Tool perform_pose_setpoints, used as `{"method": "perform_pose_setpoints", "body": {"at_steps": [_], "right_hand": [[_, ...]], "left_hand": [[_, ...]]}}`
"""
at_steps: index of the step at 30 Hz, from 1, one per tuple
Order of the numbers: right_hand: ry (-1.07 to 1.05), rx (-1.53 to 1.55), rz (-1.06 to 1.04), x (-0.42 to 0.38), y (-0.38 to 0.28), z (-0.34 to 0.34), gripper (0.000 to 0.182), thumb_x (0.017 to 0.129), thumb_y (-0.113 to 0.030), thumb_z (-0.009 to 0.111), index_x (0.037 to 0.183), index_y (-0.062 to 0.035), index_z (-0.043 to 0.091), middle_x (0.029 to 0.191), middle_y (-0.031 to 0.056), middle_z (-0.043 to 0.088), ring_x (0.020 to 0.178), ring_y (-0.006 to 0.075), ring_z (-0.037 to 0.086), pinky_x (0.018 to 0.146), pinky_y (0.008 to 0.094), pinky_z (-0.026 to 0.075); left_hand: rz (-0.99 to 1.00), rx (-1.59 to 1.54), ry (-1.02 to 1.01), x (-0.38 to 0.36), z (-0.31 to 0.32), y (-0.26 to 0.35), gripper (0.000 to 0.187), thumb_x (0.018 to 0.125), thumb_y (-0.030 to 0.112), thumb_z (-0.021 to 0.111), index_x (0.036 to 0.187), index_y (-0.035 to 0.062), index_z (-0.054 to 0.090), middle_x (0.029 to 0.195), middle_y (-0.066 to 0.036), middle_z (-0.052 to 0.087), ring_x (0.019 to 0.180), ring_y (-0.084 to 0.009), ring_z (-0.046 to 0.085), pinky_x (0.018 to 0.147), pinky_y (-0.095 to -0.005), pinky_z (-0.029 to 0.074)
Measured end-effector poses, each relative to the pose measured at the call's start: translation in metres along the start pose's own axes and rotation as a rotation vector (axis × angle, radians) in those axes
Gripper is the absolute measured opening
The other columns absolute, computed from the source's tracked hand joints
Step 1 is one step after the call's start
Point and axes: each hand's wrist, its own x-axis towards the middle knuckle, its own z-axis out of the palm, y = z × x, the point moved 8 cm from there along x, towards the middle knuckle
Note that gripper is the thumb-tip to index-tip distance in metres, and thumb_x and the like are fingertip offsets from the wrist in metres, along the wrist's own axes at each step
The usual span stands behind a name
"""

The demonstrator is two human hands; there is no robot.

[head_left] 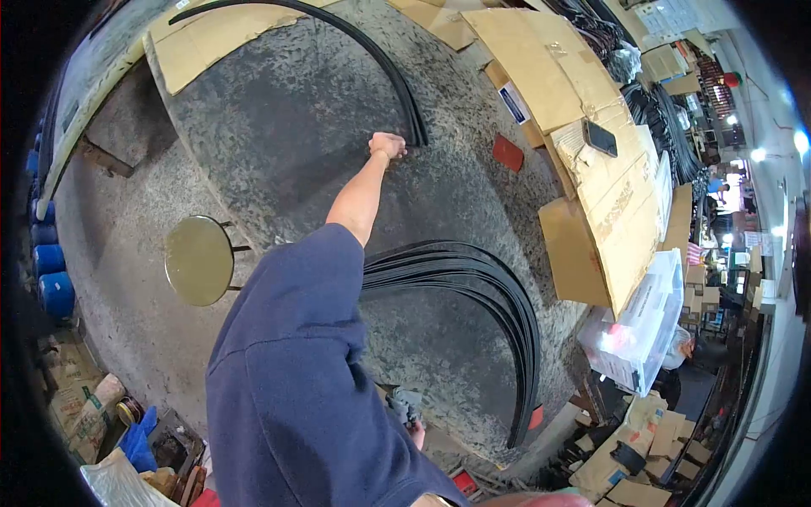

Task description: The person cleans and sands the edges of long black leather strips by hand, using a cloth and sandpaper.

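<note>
My left hand (388,146) reaches out over the dark, worn tabletop (287,118), its fingers curled closed. Right beside it are the ends of several long black strips (384,63), which curve away across the table. What the fingers hold, if anything, is hidden. Close to my body, my right hand (416,434) shows only in part past my dark blue sleeve. It is closed at a crumpled grey cloth (405,404). A thicker bundle of black strips (507,304) lies bent in an arc on the table between my two arms.
Flattened cardboard (583,110) with a phone (600,138) on it borders the table, near a clear plastic box (638,329). A red piece (508,153) lies on the tabletop. A round stool (199,260) stands beside the table, and blue drums (56,294) line the edge.
</note>
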Motion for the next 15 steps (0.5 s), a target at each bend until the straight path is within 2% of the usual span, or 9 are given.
{"method": "perform_pose_setpoints", "body": {"at_steps": [2,4,5,6,7,8,9,12,15], "right_hand": [[-0.057,0.020,0.012,0.010,0.002,-0.001,0.027,0.090,-0.033,0.048,0.090,-0.0092,0.060,0.082,0.0055,0.063,0.072,0.0220,0.058,0.060,0.0354,0.047],[-0.175,0.079,0.003,0.027,-0.007,0.011,0.027,0.090,-0.033,0.049,0.098,-0.0102,0.061,0.093,0.0062,0.065,0.083,0.0225,0.061,0.066,0.0371,0.049],[-0.125,0.096,-0.040,0.021,-0.018,0.014,0.031,0.089,-0.025,0.043,0.105,-0.0027,0.058,0.105,0.0120,0.063,0.096,0.0261,0.060,0.080,0.0405,0.049],[-0.136,0.091,-0.041,0.032,-0.023,0.013,0.031,0.089,-0.025,0.043,0.105,-0.0027,0.058,0.105,0.0120,0.063,0.096,0.0261,0.060,0.080,0.0405,0.049],[-0.212,0.111,0.008,0.045,-0.020,0.015,0.030,0.090,-0.029,0.046,0.105,-0.0053,0.059,0.107,0.0099,0.062,0.097,0.0253,0.059,0.077,0.0403,0.049],[-0.286,0.137,0.068,0.052,-0.011,0.017,0.031,0.091,-0.033,0.049,0.105,-0.0079,0.059,0.109,0.0077,0.062,0.097,0.0245,0.058,0.074,0.0402,0.049],[-0.285,0.139,0.088,0.051,-0.005,0.023,0.031,0.091,-0.033,0.049,0.105,-0.0079,0.059,0.109,0.0077,0.062,0.097,0.0245,0.058,0.074,0.0402,0.049],[-0.346,-0.115,0.261,0.017,-0.005,0.066,0.035,0.089,-0.029,0.051,0.112,-0.0031,0.054,0.109,0.0126,0.062,0.098,0.0311,0.058,0.086,0.0405,0.045],[-0.314,-0.093,0.234,0.003,-0.011,0.071,0.039,0.087,-0.028,0.054,0.113,0.0014,0.053,0.104,0.0133,0.062,0.096,0.0303,0.058,0.085,0.0395,0.045]], "left_hand": [[0.031,0.228,0.106,-0.023,-0.023,0.008,0.012,0.073,0.016,0.068,0.080,0.0073,0.073,0.063,-0.005,0.067,0.057,-0.0122,0.065,0.062,-0.0257,0.053],[0.110,0.320,0.117,-0.031,-0.033,0.018,0.013,0.073,0.016,0.066,0.081,0.0075,0.073,0.063,-0.005,0.067,0.057,-0.0130,0.065,0.064,-0.0266,0.053],[0.146,0.340,0.094,-0.040,-0.033,0.022,0.015,0.073,0.018,0.067,0.082,0.0076,0.073,0.063,-0.005,0.067,0.058,-0.0136,0.065,0.066,-0.0274,0.053],[0.177,0.360,0.072,-0.055,-0.035,0.026,0.016,0.073,0.020,0.067,0.082,0.0077,0.073,0.064,-0.006,0.067,0.059,-0.0141,0.066,0.068,-0.0283,0.053],[0.228,0.438,0.083,-0.069,-0.037,0.032,0.018,0.073,0.023,0.069,0.083,0.0080,0.072,0.072,-0.010,0.069,0.070,-0.0193,0.068,0.074,-0.0318,0.052],[0.225,0.449,0.092,-0.074,-0.040,0.033,0.018,0.073,0.023,0.069,0.083,0.0080,0.072,0.072,-0.010,0.069,0.070,-0.0193,0.068,0.074,-0.0318,0.052],[0.286,0.532,0.083,-0.076,-0.041,0.036,0.020,0.073,0.025,0.069,0.085,0.0087,0.072,0.079,-0.013,0.068,0.078,-0.0229,0.067,0.077,-0.0339,0.051],[0.334,0.691,0.078,-0.102,-0.035,0.035,0.030,0.071,0.030,0.071,0.094,0.0114,0.071,0.100,-0.019,0.065,0.099,-0.0318,0.061,0.084,-0.0383,0.049],[0.319,0.682,0.066,-0.074,-0.021,0.042,0.035,0.070,0.033,0.072,0.097,0.0112,0.069,0.103,-0.018,0.064,0.101,-0.0326,0.060,0.086,-0.0397,0.048]]}}
